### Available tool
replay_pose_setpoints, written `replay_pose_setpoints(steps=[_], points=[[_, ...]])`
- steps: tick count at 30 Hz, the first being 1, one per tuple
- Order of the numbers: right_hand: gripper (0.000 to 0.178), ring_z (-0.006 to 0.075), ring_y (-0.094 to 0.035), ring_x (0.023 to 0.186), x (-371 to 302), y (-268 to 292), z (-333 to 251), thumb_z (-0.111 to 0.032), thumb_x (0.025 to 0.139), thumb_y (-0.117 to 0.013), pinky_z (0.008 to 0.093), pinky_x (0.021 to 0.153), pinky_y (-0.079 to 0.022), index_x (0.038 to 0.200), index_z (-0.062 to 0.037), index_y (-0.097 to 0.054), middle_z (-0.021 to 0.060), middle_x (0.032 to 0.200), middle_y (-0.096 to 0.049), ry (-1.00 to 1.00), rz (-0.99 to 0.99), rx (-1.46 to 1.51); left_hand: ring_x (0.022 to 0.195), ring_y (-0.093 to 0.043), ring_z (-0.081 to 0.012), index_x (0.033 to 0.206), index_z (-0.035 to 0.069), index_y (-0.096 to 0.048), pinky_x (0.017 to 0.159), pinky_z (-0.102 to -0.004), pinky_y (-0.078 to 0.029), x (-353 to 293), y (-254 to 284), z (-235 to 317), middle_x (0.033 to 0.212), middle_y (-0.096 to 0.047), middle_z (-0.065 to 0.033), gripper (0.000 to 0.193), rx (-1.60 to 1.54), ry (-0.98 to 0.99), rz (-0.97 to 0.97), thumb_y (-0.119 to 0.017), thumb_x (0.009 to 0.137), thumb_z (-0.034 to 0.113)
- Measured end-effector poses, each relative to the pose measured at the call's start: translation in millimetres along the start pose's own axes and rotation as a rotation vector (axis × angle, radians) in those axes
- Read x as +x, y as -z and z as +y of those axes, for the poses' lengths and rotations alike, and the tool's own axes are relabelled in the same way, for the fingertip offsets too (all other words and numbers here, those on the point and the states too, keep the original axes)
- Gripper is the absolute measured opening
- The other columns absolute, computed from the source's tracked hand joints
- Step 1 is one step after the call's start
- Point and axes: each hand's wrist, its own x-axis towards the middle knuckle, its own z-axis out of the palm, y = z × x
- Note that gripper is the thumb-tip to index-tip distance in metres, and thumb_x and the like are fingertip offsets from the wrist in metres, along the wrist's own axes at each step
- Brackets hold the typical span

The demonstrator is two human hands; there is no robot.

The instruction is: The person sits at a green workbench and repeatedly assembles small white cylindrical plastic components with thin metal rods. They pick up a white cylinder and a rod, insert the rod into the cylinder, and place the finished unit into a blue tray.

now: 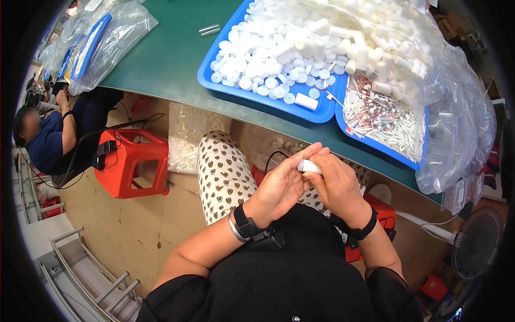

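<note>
White smooth cylinder (309, 167), pinching right fingers (329, 163)

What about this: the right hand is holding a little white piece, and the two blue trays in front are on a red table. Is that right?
Not quite: the table is green, not red, as the head view shows. The rest is right: the right hand holds a little white piece, and the two blue trays are on that table.
</note>
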Motion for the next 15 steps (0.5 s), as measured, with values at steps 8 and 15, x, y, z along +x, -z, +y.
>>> replay_pose_setpoints(steps=[8,15], points=[[0.017,0.0376,-0.065,0.072,-13.9,-23.0,-16.6,-0.01,0.092,-0.063,0.0431,0.06,-0.051,0.104,0.0001,-0.057,0.0183,0.085,-0.064,-0.15,-0.003,0.038,0.139,-0.038,-0.026,0.143,0.011,-0.038,0.115,-0.0422,-0.035,-6.2,5.6,-21.2,0.153,-0.036,-0.0055,0.044,-0.165,-0.067,-0.002,-0.043,0.105,0.033],[0.021,0.0404,-0.065,0.076,-2.5,-30.9,-21.9,-0.01,0.093,-0.06,0.0457,0.064,-0.053,0.111,-0.0021,-0.053,0.0187,0.089,-0.065,-0.303,0.031,0.174,0.139,-0.038,-0.0274,0.143,0.012,-0.039,0.115,-0.0439,-0.034,-3.0,12.3,-8.7,0.15,-0.041,-0.0078,0.049,-0.108,-0.033,0.085,-0.033,0.106,0.044]])
